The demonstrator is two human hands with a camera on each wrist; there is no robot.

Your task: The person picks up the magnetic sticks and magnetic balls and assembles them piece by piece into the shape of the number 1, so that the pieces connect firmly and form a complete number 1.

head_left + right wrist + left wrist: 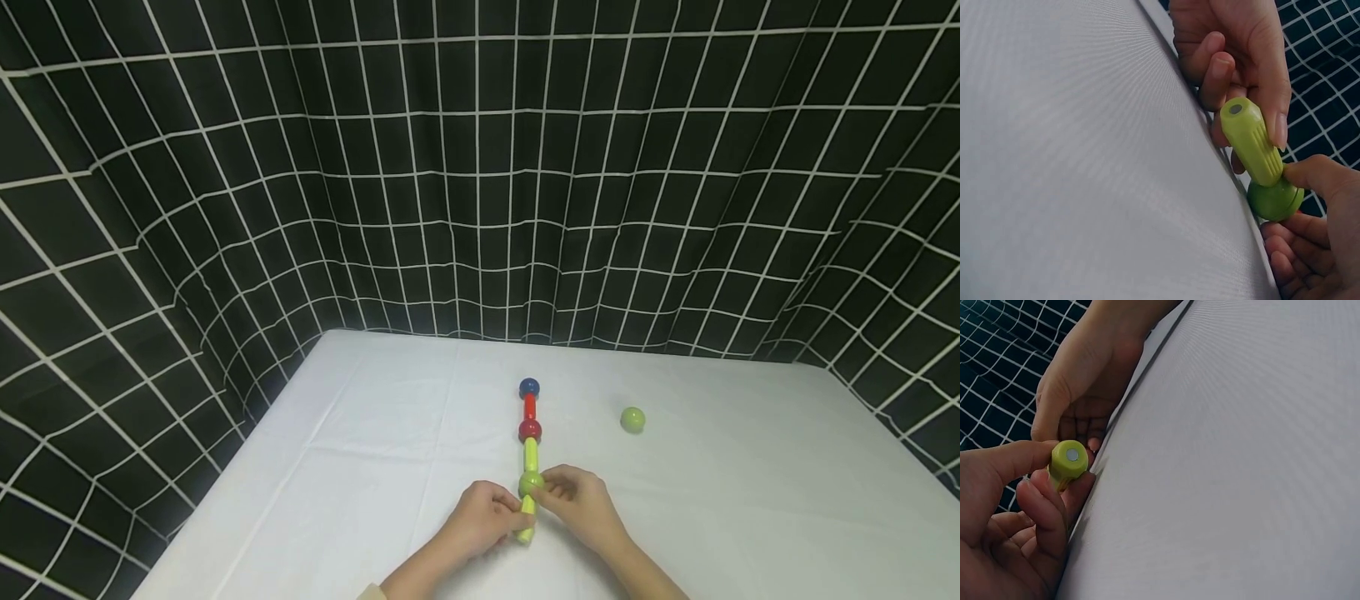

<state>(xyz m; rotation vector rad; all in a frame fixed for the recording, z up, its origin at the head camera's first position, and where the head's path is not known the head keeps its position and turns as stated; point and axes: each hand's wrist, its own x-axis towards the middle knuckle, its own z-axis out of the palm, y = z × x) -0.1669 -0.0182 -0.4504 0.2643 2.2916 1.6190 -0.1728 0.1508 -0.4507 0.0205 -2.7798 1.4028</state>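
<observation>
A chain of balls and rods lies on the white cloth. From its far end come a blue ball (pixel 529 387), a red rod (pixel 530 407), a red ball (pixel 529 430), a yellow-green rod (pixel 531 454), a green ball (pixel 531 483) and a nearer yellow-green rod (pixel 527 521). My left hand (pixel 483 518) pinches that nearer rod between thumb and fingers. The green ball is gripped by my right hand (pixel 581 504), thumb and fingers on its right side. In the right wrist view the ribbed rod (pixel 1250 140) meets the green ball (pixel 1274 199); a grey disc marks its free end.
A loose green ball (pixel 633 419) sits on the cloth to the right of the chain. The white-covered table (pixel 360 425) ends at a black curtain (pixel 450 192) with a white grid, which also hangs along both sides.
</observation>
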